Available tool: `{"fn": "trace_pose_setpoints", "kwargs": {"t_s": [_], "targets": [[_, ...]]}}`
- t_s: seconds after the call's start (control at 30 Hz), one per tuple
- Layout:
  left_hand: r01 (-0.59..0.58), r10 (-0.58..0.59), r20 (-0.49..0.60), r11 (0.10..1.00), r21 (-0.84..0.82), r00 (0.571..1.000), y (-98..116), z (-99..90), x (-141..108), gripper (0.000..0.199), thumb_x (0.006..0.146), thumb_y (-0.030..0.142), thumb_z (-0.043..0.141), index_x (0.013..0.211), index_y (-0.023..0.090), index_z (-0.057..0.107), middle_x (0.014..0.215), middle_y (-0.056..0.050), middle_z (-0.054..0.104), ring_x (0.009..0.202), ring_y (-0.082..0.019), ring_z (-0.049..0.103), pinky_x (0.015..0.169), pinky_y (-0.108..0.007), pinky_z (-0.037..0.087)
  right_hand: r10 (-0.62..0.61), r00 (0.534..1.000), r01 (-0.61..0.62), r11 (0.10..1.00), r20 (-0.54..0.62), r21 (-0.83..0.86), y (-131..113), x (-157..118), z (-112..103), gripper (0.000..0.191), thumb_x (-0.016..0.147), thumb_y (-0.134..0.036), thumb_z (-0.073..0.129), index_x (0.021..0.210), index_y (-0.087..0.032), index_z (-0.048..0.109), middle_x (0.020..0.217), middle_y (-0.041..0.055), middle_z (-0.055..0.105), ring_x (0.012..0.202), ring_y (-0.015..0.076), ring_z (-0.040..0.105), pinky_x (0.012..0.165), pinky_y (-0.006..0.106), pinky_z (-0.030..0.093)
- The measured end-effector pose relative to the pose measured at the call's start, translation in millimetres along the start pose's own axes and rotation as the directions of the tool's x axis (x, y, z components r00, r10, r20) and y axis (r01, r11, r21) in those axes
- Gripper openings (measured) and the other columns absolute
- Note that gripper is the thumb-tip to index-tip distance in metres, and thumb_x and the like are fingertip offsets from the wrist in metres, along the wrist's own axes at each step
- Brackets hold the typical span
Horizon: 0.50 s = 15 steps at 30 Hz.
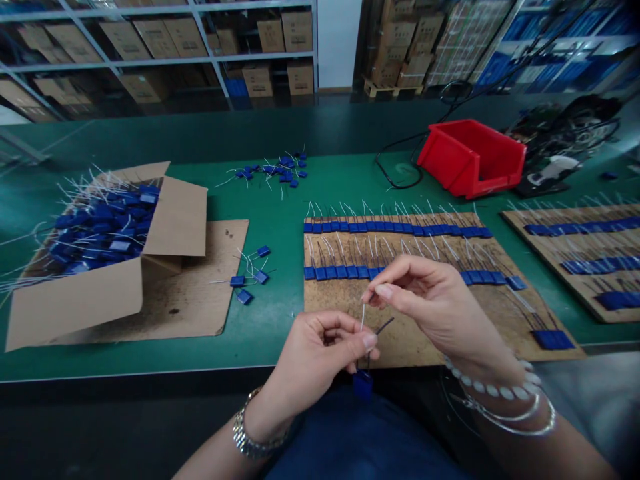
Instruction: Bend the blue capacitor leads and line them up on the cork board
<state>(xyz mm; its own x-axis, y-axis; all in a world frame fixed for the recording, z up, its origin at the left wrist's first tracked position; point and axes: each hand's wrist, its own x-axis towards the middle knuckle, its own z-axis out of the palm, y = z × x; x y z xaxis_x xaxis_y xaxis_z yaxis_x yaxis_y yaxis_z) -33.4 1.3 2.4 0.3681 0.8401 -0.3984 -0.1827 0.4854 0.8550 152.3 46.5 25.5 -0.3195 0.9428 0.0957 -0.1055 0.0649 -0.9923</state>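
Between thumb and fingers my left hand (327, 350) pinches the leads of a blue component (363, 385), whose block hangs below the fingertips past the table's front edge. A white lead rises from that grip to my right hand (433, 303), whose thumb and index finger are closed on its upper end. A short dark lead sticks out to the right of my left fingertips. Behind the hands, a brown board (330, 301) carries two rows of blue components with leads pointing away; part of the nearer row is hidden by my right hand. A small group (553, 339) lies at the board's right corner.
An open cardboard box (175, 217) full of blue components stands at the left on flat cardboard (220, 280). Loose components (243, 297) lie beside it, others farther back. A red bin (450, 160) is at the back right, near a black cable. Another loaded board (550, 267) lies right.
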Motion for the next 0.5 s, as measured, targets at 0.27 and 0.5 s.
{"fn": "trace_pose_setpoints", "kwargs": {"t_s": [0.27, 0.5], "targets": [[0.006, -0.006, 0.0, 1.0, 0.027, 1.0, 0.2, 1.5, -1.3, 0.029, 0.079, 0.04, 0.083, 0.081, 0.012, 0.073, 0.076, -0.007, 0.075, 0.051, -0.002, 0.054, 0.05, -0.008, 0.043, 0.005, 1.0, -0.004, 0.997, 0.011, -0.081, -4.0, 1.9, 0.6, 0.008, 0.09, -0.02, 0.071, 0.082, -0.021, 0.072, 0.08, 0.0012, 0.076, 0.075, 0.012, 0.069, 0.071, 0.023, 0.057], [0.001, 0.0, -0.012, 0.999, 0.046, 1.0, 1.2, 1.2, -1.3, 0.029, 0.077, 0.04, 0.084, 0.08, 0.013, 0.073, 0.075, -0.006, 0.075, 0.051, -0.003, 0.053, 0.051, -0.009, 0.044, 0.013, 1.0, -0.01, 0.984, 0.018, -0.177, -6.1, 2.7, 0.9, 0.008, 0.088, -0.022, 0.069, 0.08, -0.021, 0.07, 0.079, 0.0022, 0.074, 0.073, 0.0141, 0.068, 0.067, 0.026, 0.056]]}}
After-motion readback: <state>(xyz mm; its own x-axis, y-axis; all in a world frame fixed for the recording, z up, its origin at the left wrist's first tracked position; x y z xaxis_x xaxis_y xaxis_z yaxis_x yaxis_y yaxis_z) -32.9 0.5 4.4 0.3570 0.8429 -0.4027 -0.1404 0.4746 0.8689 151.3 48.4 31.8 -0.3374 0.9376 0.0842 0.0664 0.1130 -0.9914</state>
